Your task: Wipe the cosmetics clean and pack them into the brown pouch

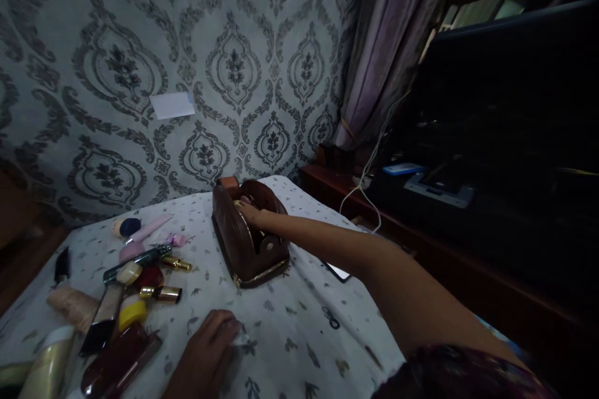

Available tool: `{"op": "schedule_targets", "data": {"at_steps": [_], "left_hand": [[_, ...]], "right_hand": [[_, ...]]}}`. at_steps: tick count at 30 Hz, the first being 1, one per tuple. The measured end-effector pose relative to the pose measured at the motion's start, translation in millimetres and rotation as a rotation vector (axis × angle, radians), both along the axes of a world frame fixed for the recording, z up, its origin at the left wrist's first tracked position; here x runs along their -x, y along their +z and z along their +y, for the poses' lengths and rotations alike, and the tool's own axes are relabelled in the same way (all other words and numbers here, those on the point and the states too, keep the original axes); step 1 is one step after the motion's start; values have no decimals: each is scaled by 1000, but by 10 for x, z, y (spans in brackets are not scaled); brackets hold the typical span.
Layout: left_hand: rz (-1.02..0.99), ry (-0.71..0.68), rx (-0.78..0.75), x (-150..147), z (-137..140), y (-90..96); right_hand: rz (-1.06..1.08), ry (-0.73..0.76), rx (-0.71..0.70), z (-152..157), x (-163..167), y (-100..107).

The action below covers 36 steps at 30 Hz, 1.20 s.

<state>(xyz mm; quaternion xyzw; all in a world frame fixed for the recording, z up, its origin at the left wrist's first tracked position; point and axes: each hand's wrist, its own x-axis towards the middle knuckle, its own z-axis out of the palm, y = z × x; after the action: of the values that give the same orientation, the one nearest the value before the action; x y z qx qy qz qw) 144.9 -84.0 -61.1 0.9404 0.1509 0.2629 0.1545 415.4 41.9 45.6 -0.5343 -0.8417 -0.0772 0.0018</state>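
A brown leather toiletry bag (227,234) stands unzipped on the patterned white sheet (281,343). My right hand (251,213) reaches into its opening. Its fingertips are partly hidden among dim contents, so what they grip does not show. My left hand (210,349) rests on the sheet in front of the bag, fingers curled, with a small pale, translucent thing at the fingertips. Left of it lies a pile of cosmetics: a dark red bottle (116,361), a yellow-lidded jar (132,313), a gold-and-black tube (161,293) and a pink tube (148,227).
A dark desk or cabinet (402,237) runs along the right, with a white cable (372,168) hanging near it. Patterned wallpaper (234,68) rises behind the bed. Partly under my right forearm, a white flat object with a dark edge (337,272) lies on the sheet.
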Motion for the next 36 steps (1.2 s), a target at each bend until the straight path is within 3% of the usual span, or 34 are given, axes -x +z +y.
{"op": "schedule_targets", "data": {"at_steps": [10, 36], "left_hand": [[-87, -15, -22, -28, -38, 59], [-49, -12, -9, -34, -45, 101]], "right_hand": [[-252, -159, 104, -218, -255, 494], [-301, -174, 113, -442, -118, 570]]}}
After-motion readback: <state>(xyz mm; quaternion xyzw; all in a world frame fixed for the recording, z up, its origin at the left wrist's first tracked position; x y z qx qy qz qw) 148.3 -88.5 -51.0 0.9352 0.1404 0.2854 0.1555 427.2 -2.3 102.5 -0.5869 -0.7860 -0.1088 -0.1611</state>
